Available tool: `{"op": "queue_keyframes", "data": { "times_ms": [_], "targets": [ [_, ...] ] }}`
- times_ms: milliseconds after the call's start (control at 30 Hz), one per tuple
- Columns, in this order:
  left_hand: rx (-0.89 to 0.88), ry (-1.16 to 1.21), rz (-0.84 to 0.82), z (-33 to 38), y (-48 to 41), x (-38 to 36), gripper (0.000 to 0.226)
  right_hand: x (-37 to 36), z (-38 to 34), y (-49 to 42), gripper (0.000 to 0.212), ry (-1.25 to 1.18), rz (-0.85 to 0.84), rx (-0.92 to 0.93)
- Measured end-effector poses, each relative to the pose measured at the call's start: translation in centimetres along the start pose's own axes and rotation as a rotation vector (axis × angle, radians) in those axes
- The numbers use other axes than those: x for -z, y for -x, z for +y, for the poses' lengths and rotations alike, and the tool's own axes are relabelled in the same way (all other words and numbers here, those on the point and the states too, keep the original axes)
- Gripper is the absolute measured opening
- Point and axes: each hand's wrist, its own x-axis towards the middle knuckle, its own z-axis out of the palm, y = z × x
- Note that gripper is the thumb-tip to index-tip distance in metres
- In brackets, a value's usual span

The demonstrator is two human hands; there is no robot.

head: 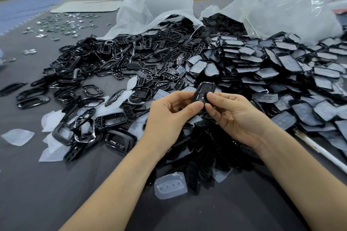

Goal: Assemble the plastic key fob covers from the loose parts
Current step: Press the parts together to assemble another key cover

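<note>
Both my hands hold one black key fob cover (201, 91) upright above the heap at the middle of the table. My left hand (169, 116) grips its left side with thumb and curled fingers. My right hand (232, 116) pinches its right edge, thumb on the front. Glossy black frames (82, 129) lie loose at the left. Black button inserts (161, 75) are piled in the middle. Black backs covered with grey film (281, 73) are stacked at the right. A clear button pad (170, 185) lies between my forearms.
Two open plastic bags (155, 11) spill the parts at the back of the grey table (37, 184). Small shiny metal pieces (63, 24) are scattered at the far left. A white rod (323, 152) lies at the right edge. Folding tables and cartons stand behind.
</note>
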Motion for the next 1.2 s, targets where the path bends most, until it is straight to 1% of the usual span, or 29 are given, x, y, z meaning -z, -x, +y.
{"op": "queue_keyframes", "data": {
  "times_ms": [133, 267, 300, 367, 500, 533, 600, 667, 767, 800, 867, 933, 1000, 1067, 1200],
  "targets": [
    [-0.012, -0.071, -0.021, -0.2, 0.0, -0.2, 0.036, 0.1, 0.1, -0.4, 0.014, -0.035, 0.022, 0.028],
    [-0.044, -0.147, 0.021, -0.2, -0.1, -0.3, 0.037, 0.3, 0.3, -0.4, 0.009, 0.021, 0.049, 0.039],
    [-0.078, -0.201, 0.028, -0.1, -0.1, -0.1, 0.038, 0.2, 0.3, -0.3, 0.008, 0.026, 0.048, 0.034],
    [-0.184, -0.388, 0.030, 0.0, -0.2, 0.2, 0.038, 0.1, 0.0, -0.1, 0.012, -0.001, 0.020, 0.004],
    [-0.487, -0.726, 0.052, -0.2, -0.3, 0.7, 0.025, 0.2, -1.0, 0.4, 0.028, -0.075, -0.037, -0.064],
    [-0.546, -0.790, 0.060, -0.3, -0.3, 0.7, 0.023, 0.2, -1.0, 0.4, 0.026, -0.038, -0.029, -0.043],
    [-0.582, -0.856, 0.070, -0.5, -0.2, 0.5, 0.022, 0.3, -0.7, 0.4, 0.015, 0.143, 0.037, 0.052],
    [-0.578, -0.865, 0.052, -0.4, -0.1, 0.2, 0.026, 0.2, -0.3, 0.2, 0.017, 0.281, 0.107, 0.149],
    [-0.548, -0.796, 0.040, -0.2, 0.1, -0.1, 0.035, 0.5, -0.3, 0.2, 0.017, 0.395, 0.144, 0.253],
    [-0.489, -0.726, 0.060, -0.1, 0.2, -0.2, 0.035, 0.5, -0.5, 0.3, 0.017, 0.429, 0.137, 0.279],
    [-0.284, -0.559, 0.113, 0.1, 0.4, -0.3, 0.035, 0.4, -0.5, 0.3, 0.017, 0.485, 0.099, 0.322],
    [-0.124, -0.475, 0.129, -0.1, 0.2, -0.3, 0.032, 0.3, -0.3, 0.4, 0.018, 0.556, 0.049, 0.356],
    [-0.094, -0.518, 0.105, -0.4, 0.0, -0.2, 0.021, 0.1, -0.1, 0.4, 0.020, 0.636, 0.016, 0.370],
    [-0.097, -0.578, 0.090, -0.6, -0.2, 0.0, 0.027, 0.1, 0.1, 0.3, 0.021, 0.684, 0.014, 0.374],
    [-0.075, -0.553, 0.037, -0.9, -0.4, 0.3, 0.035, 0.3, 0.5, 0.1, 0.021, 0.777, 0.062, 0.396]
  ]
}}
